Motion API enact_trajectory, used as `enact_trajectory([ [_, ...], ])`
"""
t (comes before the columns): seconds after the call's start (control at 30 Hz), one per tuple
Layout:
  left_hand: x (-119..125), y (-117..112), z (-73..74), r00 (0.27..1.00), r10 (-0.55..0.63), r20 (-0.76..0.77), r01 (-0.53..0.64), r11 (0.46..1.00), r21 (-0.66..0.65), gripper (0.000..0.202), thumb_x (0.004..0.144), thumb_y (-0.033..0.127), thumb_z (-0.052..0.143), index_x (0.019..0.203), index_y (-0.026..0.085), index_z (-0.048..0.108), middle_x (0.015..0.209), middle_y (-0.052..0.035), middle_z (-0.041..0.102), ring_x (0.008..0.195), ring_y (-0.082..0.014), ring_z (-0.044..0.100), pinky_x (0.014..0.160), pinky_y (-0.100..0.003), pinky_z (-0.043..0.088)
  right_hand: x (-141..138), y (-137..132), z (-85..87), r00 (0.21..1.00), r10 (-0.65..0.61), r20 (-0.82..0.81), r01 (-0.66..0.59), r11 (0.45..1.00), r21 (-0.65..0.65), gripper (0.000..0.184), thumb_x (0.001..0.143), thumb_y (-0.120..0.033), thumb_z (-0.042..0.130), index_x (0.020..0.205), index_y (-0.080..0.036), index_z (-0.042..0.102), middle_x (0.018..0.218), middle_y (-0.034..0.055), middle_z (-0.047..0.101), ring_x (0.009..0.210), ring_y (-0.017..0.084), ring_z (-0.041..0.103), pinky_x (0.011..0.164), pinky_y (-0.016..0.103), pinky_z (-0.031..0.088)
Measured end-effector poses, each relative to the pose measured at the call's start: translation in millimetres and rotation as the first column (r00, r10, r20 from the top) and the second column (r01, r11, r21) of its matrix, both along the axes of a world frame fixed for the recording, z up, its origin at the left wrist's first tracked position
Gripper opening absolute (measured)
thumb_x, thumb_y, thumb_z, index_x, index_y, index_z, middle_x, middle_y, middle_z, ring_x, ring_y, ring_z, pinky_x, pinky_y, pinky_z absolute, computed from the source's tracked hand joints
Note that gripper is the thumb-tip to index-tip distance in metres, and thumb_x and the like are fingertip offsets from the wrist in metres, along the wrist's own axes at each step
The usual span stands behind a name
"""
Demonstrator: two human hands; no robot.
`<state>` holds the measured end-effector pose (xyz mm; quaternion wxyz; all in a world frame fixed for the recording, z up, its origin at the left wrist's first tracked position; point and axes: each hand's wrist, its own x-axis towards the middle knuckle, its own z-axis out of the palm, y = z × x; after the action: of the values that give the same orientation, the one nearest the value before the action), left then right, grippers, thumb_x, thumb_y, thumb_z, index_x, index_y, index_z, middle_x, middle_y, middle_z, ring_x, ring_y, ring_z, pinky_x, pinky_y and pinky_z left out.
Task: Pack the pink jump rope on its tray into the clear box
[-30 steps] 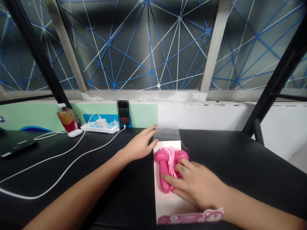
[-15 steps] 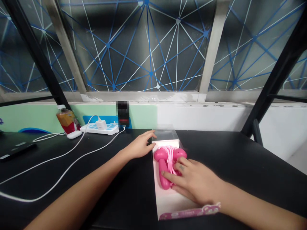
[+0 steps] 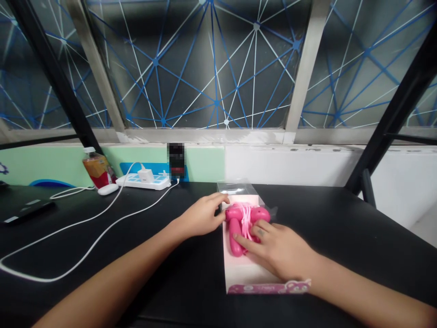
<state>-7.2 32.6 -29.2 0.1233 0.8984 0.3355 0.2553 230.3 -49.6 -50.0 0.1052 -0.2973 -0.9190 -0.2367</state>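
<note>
A bright pink jump rope [image 3: 235, 237] with two thick, round-topped handles and a light pink bundled cord lies in a shallow white and pink box [image 3: 235, 273]. My right hand [image 3: 276, 248] rests over the rope, its fingers curled around the right handle and the index finger reaching across to the left one. My left hand [image 3: 205, 214] is at the box's upper left edge, thumb and fingers apart, fingertips touching the edge. Behind the box's far end a clear plastic cover [image 3: 235, 186] sticks out. My right palm hides part of the right handle.
A white power strip [image 3: 145, 182] with a plugged-in charger stands at the back left, near a drink pouch [image 3: 97, 166]. White cables [image 3: 112, 218] loop over the black table [image 3: 327, 223]. A dark device [image 3: 29, 210] lies far left. Black frame posts [image 3: 382, 109] flank the window.
The box with the jump rope has shifted slightly away from me, and more clear plastic shows behind it. My left hand has moved a little right; my right hand stays on the rope.
</note>
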Motion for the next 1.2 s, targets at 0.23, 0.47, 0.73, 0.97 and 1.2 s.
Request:
enact_trajectory([
  [0.23,-3.3,0.7,-1.1,1.000,-0.017,-0.004,0.017,1.000,-0.023,0.029,0.087,0.014,0.051,0.114,0.024,0.058,0.131,-0.0046,0.057,0.115,-0.0203,0.059,0.090,-0.032,0.054,1.3,-0.6,-1.4,0.995,0.096,0.033,-0.097,0.995,0.028,0.039,0.093,-0.016,0.050,0.132,-0.019,0.053,0.082,0.0072,0.066,0.074,0.022,0.058,0.057,0.032,0.041],
  [0.47,-2.8,-6.1,1.5,1.000,-0.028,-0.001,0.028,0.999,-0.046,0.025,0.088,0.015,0.051,0.110,0.024,0.058,0.130,-0.0039,0.057,0.115,-0.0197,0.059,0.090,-0.032,0.054,7.9,2.0,-3.8,0.997,0.070,0.046,-0.068,0.997,-0.029,0.048,0.091,-0.017,0.053,0.138,-0.021,0.046,0.092,0.0085,0.066,0.084,0.024,0.059,0.063,0.033,0.045],
  [0.73,1.3,-17.1,11.7,0.996,-0.067,-0.061,0.066,0.998,-0.022,0.028,0.086,0.013,0.051,0.112,0.023,0.058,0.115,-0.0045,0.063,0.105,-0.0200,0.061,0.091,-0.034,0.052,0.3,-1.7,-2.6,1.000,-0.007,0.015,0.006,0.999,0.054,0.047,0.087,-0.012,0.051,0.134,-0.015,0.050,0.102,0.0147,0.067,0.087,0.026,0.063,0.061,0.033,0.048],
  [0.97,-0.3,-16.8,14.2,0.997,-0.040,-0.064,0.039,0.999,-0.009,0.032,0.085,0.014,0.049,0.114,0.024,0.059,0.115,-0.0052,0.064,0.104,-0.0214,0.062,0.089,-0.034,0.052,-6.6,-37.2,10.6,0.954,0.277,-0.115,-0.297,0.927,-0.230,0.040,0.098,-0.046,0.048,0.128,-0.021,0.056,0.104,0.0066,0.068,0.094,0.023,0.061,0.081,0.035,0.048],
  [1.2,0.3,-17.4,11.9,0.997,-0.032,-0.069,0.032,0.999,-0.012,0.034,0.084,0.012,0.048,0.114,0.024,0.059,0.114,-0.0054,0.064,0.101,-0.0214,0.062,0.086,-0.034,0.053,-1.9,-34.9,4.8,0.961,0.227,-0.158,-0.275,0.852,-0.446,0.048,0.090,-0.052,0.056,0.129,-0.024,0.057,0.116,0.0069,0.064,0.107,0.026,0.057,0.093,0.037,0.044],
])
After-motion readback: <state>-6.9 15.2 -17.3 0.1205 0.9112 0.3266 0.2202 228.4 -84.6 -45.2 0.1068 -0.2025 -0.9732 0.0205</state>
